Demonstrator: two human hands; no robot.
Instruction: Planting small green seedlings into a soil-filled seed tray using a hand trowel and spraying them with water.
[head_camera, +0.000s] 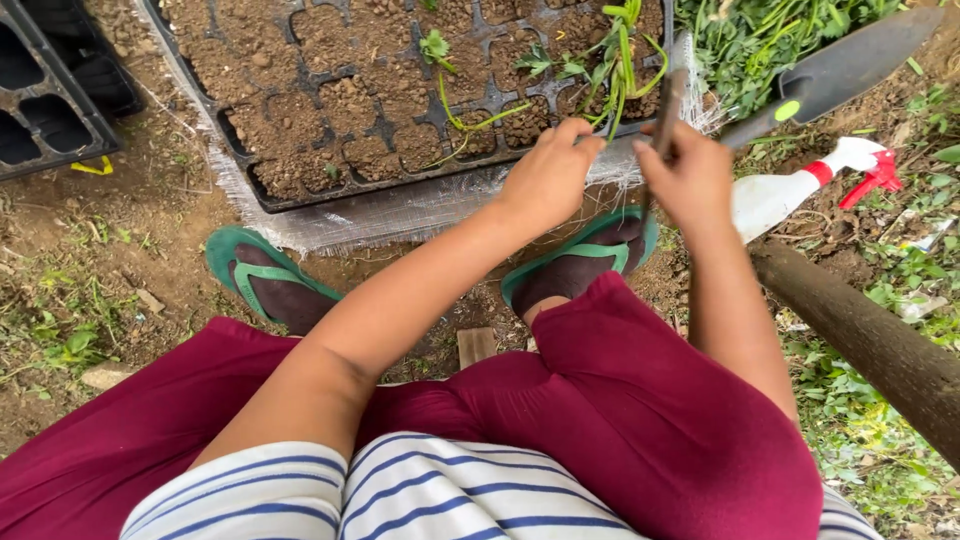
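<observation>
The left hand pinches a green seedling over the near right corner of a black seedling tray filled with soil. Just right of it, the right hand closes its grip around a thin dark stick. A white spray bottle lies on the ground at right, below a trowel.

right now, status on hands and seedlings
Left hand pinching green seedling over soil-filled black tray. Right hand gripping thin brown stick. Nothing blocking.
</observation>
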